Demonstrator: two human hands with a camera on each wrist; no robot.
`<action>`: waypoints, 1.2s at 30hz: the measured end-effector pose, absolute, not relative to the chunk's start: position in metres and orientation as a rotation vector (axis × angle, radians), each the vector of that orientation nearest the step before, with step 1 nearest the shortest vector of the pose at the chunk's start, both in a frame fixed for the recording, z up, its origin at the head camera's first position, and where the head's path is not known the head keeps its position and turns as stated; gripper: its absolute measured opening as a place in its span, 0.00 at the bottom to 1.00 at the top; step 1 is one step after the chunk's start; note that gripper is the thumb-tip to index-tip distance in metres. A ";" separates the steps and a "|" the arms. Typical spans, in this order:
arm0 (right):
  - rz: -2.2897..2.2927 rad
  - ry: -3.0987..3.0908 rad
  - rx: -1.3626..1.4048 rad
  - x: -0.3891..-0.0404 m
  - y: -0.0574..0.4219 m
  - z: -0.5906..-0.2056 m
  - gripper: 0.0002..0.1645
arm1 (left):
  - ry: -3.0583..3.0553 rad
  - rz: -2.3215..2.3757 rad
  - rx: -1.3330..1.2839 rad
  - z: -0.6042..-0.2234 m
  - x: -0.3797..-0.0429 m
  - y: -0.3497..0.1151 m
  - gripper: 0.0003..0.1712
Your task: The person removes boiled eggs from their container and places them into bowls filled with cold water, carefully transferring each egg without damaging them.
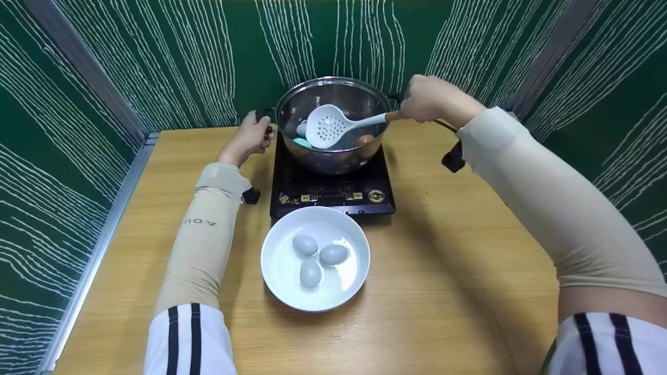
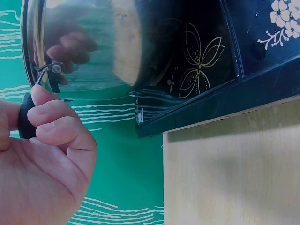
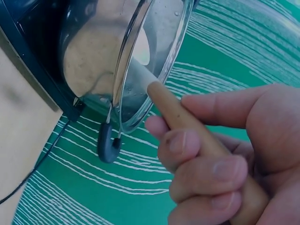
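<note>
My left hand [image 1: 251, 136] grips the black side handle [image 2: 27, 117] of a steel pot [image 1: 333, 159]. In my right hand [image 1: 428, 98] is the wooden handle [image 3: 187, 119] of a white slotted skimmer [image 1: 327, 126], fingers wrapped round it. The skimmer's perforated head is tilted inside the pot, below the rim. Beside it in the pot show a brown egg [image 1: 364, 140], a pale green egg [image 1: 302, 142] and a whitish egg [image 1: 301, 129], partly hidden by the head. Three pale eggs lie in a white bowl [image 1: 316, 302] in front.
The pot stands on a black induction cooker [image 1: 333, 200] with gold flower patterns. A black cord [image 3: 30, 171] runs from the cooker's back right. Green walls [image 1: 359, 31] with white lines enclose the wooden table [image 1: 432, 312] behind and at both sides.
</note>
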State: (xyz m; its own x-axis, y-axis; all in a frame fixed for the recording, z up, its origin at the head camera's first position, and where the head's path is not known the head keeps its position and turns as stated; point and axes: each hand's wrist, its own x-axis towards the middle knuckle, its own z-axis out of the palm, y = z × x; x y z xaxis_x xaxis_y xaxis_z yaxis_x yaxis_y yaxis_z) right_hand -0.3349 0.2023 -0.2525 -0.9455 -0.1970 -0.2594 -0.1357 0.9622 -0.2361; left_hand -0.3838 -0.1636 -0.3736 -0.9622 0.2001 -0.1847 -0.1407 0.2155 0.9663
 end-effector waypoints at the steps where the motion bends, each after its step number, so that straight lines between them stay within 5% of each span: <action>1: -0.273 2.862 -0.247 -0.333 0.200 -0.252 0.26 | 2.225 1.814 0.059 -0.373 -0.384 -0.163 0.15; 9: -0.160 2.978 -0.148 -0.325 0.191 -0.243 0.28 | 2.191 1.820 0.049 -0.370 -0.385 -0.165 0.13; 17: -0.105 2.921 -0.135 -0.325 0.189 -0.239 0.23 | 2.174 1.809 0.032 -0.369 -0.386 -0.166 0.18; 24: -0.068 2.905 -0.136 -0.324 0.189 -0.238 0.18 | 2.190 1.802 0.035 -0.372 -0.385 -0.166 0.34; 36: -0.227 2.809 -0.113 -0.339 0.184 -0.253 0.16 | 2.206 1.800 0.029 -0.372 -0.384 -0.164 0.35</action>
